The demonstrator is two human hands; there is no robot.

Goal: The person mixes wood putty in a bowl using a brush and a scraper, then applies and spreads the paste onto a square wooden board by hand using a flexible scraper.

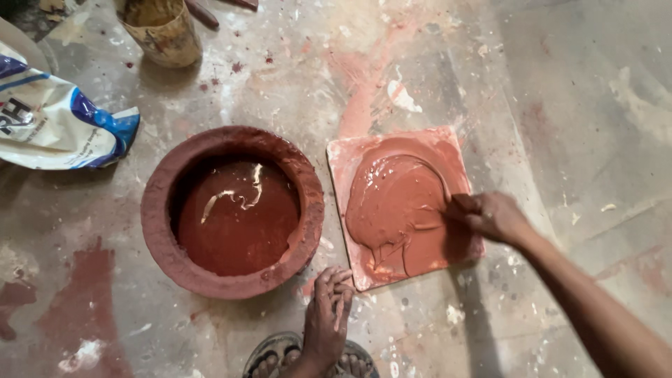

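Head view: right hand, grip apparently pinching a smeared tool, spreads red paste beside a basin.

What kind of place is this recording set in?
Probably an informal workshop floor for colouring tiles: a stained concrete floor, a basin of red-brown slurry, and a square tile that the right hand is coating.

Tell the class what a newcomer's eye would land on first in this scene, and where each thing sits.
First comes the big round basin of glossy red-brown liquid, left of centre on the stained floor. Beside it on the right lies a square tile coated in the same wet red, where the right hand spreads it. The left hand rests at the tile's near corner.
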